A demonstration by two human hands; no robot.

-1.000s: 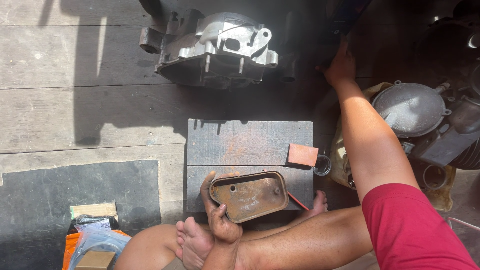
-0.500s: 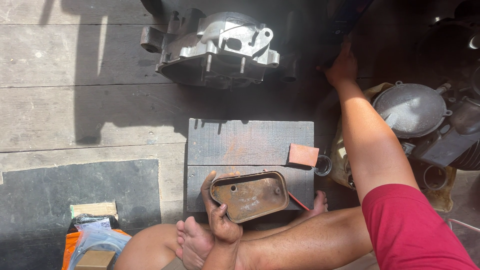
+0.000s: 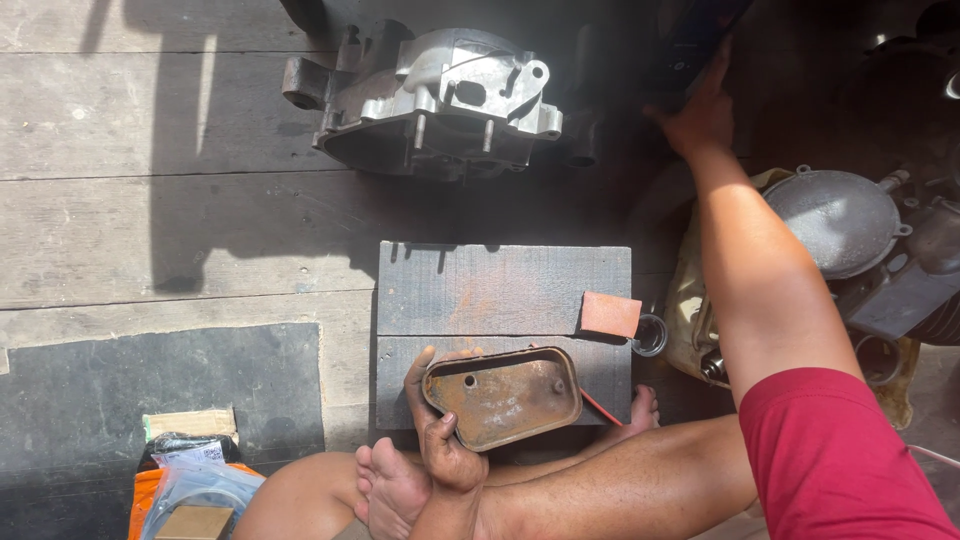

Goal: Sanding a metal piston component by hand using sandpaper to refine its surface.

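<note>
Our left hand grips the empty rusty tray, fingers clamped on its rim, over the wooden board. Our right hand reaches beyond the board into shadow, finger state indeterminable. A clear plastic packet lies left of the board.

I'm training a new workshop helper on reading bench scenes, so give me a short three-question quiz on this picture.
1. True or false: the left hand holds the rusty metal cover over the grey wooden board.
2. Where does the right hand reach?
A. To the orange sandpaper piece
B. To a dark object in the shadow at the top
C. To the round metal lid
3. Fill in: the big silver casting lying beyond the board is an engine ____.

Key:
1. True; its fingers wrap the cover's left edge.
2. B
3. Casing, lying on the plank floor.
</note>
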